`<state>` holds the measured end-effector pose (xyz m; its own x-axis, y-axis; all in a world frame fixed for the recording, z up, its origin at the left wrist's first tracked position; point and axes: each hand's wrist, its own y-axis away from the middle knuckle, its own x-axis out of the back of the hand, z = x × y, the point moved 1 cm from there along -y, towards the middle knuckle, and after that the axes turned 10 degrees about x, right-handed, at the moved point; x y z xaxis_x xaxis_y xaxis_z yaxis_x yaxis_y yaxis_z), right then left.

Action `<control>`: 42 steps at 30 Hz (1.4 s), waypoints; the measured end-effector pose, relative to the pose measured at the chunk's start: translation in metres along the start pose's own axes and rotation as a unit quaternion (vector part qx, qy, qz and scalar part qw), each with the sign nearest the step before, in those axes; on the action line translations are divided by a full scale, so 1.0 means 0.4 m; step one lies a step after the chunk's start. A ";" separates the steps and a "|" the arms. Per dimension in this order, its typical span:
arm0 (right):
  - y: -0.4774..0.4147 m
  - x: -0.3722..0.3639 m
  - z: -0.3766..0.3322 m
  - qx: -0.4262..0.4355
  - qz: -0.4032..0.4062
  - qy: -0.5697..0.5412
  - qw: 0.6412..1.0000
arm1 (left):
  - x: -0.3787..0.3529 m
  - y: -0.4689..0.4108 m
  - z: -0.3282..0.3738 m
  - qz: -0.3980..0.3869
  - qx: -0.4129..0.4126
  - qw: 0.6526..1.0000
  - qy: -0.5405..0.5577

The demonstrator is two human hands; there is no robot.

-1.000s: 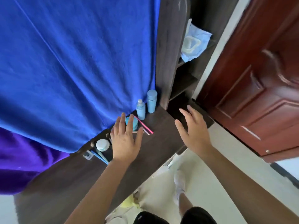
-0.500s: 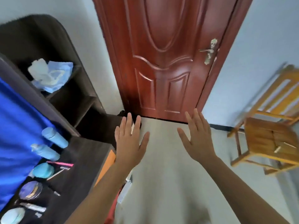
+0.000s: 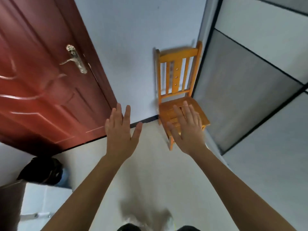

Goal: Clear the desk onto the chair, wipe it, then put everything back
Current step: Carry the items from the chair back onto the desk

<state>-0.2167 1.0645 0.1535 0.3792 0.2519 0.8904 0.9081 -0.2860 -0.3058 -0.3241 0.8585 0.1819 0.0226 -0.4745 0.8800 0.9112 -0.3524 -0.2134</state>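
Note:
A small orange wooden chair stands against the white wall in the corner, its slatted seat bare. Both my arms reach forward with flat palms down and straight fingers. My left hand hovers over the floor in front of the door's lower corner and holds nothing. My right hand overlaps the front of the chair's seat in the picture and is likewise empty. The desk and its things are out of view.
A dark red door with a brass handle fills the left. Grey panelled partition closes the right side beside the chair. A black bag and a white box sit at the lower left on the pale floor.
My view has swung right, away from the desk with its bottles, past the door to the chair. Both hands stayed flat and empty throughout.

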 end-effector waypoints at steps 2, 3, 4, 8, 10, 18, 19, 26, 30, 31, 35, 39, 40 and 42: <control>-0.024 0.000 0.103 -0.044 -0.016 0.010 0.999 | -0.066 -0.059 0.049 -0.025 -0.005 1.000 -0.005; -0.037 -0.004 0.152 -0.067 -0.025 0.015 0.997 | -0.099 -0.088 0.070 -0.036 -0.009 0.999 -0.008; -0.050 -0.010 0.197 -0.088 -0.031 0.017 0.995 | -0.133 -0.118 0.090 -0.045 -0.013 0.999 -0.009; -0.148 -0.023 0.348 -0.115 -0.042 0.024 0.992 | -0.259 -0.262 0.166 -0.060 -0.034 0.998 -0.005; -0.235 -0.020 0.424 -0.113 -0.046 0.037 0.992 | -0.318 -0.357 0.212 -0.062 -0.030 0.998 0.007; -0.559 -0.011 0.710 -0.134 -0.050 0.074 0.987 | -0.527 -0.699 0.446 -0.105 -0.042 0.994 0.002; -0.581 -0.012 0.742 -0.137 -0.050 0.068 0.987 | -0.551 -0.728 0.473 -0.112 -0.046 0.993 -0.003; -0.677 -0.056 0.963 -0.122 -0.105 0.042 0.986 | -0.738 -0.805 0.592 -0.165 -0.020 0.986 -0.034; -0.727 -0.124 1.072 -0.073 -0.153 0.024 0.985 | -0.835 -0.788 0.614 -0.204 0.060 0.975 -0.063; -0.736 -0.146 1.095 -0.060 -0.164 0.022 0.984 | -0.856 -0.781 0.615 -0.209 0.082 0.973 -0.062; -0.758 -0.265 1.188 -0.019 -0.221 0.012 0.975 | -0.956 -0.760 0.595 -0.236 0.147 0.957 -0.085; -0.739 -0.427 1.270 -0.014 -0.265 -0.001 0.964 | -1.117 -0.725 0.541 -0.261 0.206 0.940 -0.078; -0.726 -0.475 1.287 -0.019 -0.279 -0.006 0.960 | -1.169 -0.708 0.525 -0.265 0.221 0.936 -0.071; -0.698 -0.582 1.321 -0.017 -0.313 -0.011 0.949 | -1.288 -0.671 0.488 -0.278 0.251 0.926 -0.056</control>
<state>-0.4645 1.5741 -0.1466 -0.2295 0.4012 0.8868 0.9507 -0.1029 0.2925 -0.5001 1.3548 -0.1313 -0.4906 -0.2362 0.8388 0.8703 -0.0853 0.4850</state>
